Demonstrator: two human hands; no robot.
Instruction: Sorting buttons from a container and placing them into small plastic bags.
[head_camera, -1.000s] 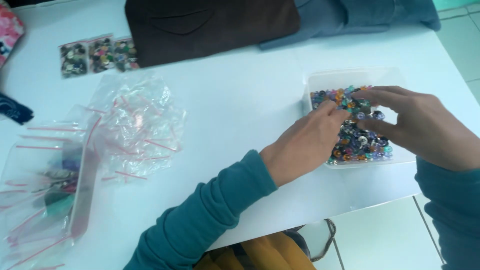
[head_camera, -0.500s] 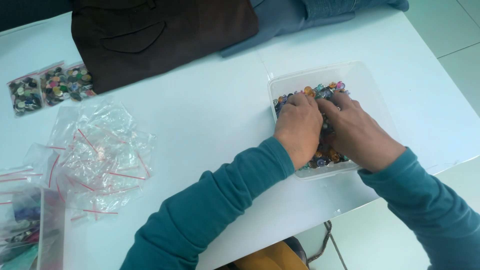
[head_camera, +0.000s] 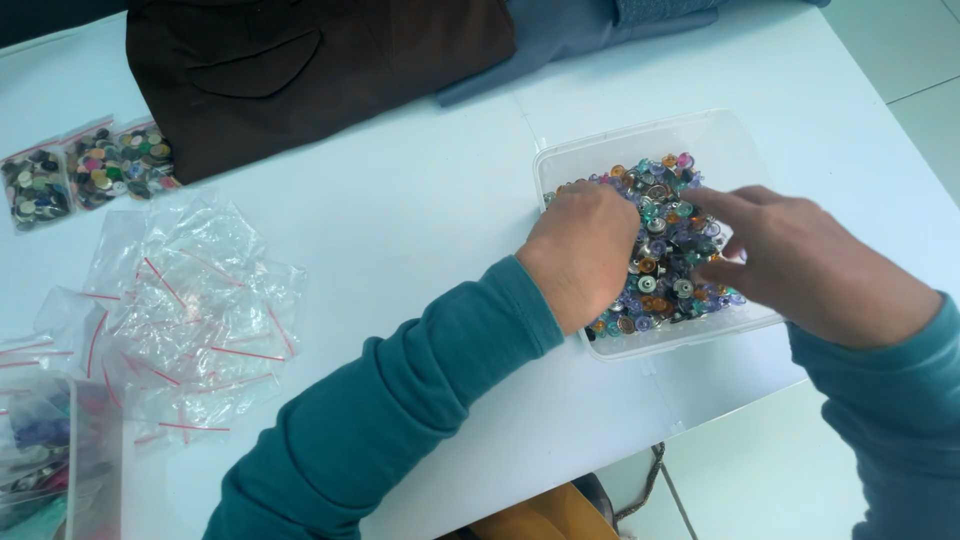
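Both hands down in the tub of coloured buttons on the white table.

The white table (head_camera: 420, 210) fills the view, with a dark brown garment (head_camera: 320, 70) and a blue-grey one (head_camera: 590, 30) along its far edge. At the left lies a heap of empty clear zip bags (head_camera: 180, 310) with red strips, and beyond it three small filled bags (head_camera: 90, 170) in a row. At the right sits the clear plastic tub (head_camera: 700, 130), holding the mixed buttons (head_camera: 665, 250). The left hand (head_camera: 580, 250) rests knuckles-up on the pile, fingers curled under; whether they pinch anything I cannot tell. The right hand (head_camera: 800, 260) reaches in opposite, fingertips together among the buttons, what they hold hidden.
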